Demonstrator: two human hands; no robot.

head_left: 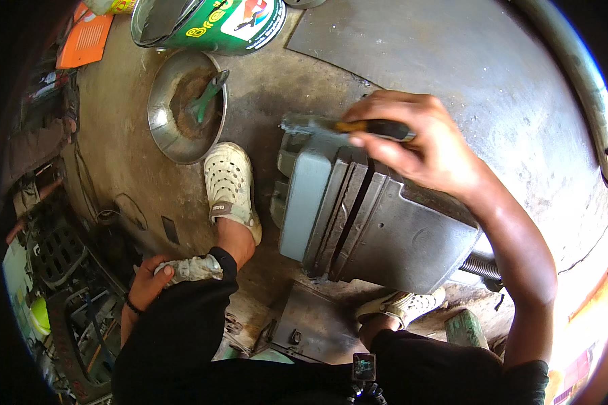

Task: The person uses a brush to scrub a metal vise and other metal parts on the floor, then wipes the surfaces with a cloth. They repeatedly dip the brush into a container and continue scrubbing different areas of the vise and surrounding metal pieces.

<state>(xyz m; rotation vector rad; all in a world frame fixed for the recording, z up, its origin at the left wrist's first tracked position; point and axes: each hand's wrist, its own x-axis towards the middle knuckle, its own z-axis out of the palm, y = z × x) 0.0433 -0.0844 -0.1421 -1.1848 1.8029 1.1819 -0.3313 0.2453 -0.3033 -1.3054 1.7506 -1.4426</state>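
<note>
A large bench vise [398, 229] stands on the floor between my feet, dark metal with a smooth blue-grey painted face [305, 202] on its left end. My right hand [419, 138] is closed around the black-and-yellow handle of a tool [378, 128] above the vise's far end. Motion blurs the tool's working end, so its kind is unclear; it reaches left over the grey, streaked top edge of the vise. Down at the left, beside my knee, my left hand [147, 283] grips a crumpled whitish rag [190, 270].
A metal bowl [161, 125] with brown residue holds a green-handled brush [209, 98]. Behind it stands a green bucket [233, 30]. A flat metal sheet [412, 40] lies at the far right. My left clog [228, 179] is close to the vise. Assorted parts crowd the left edge.
</note>
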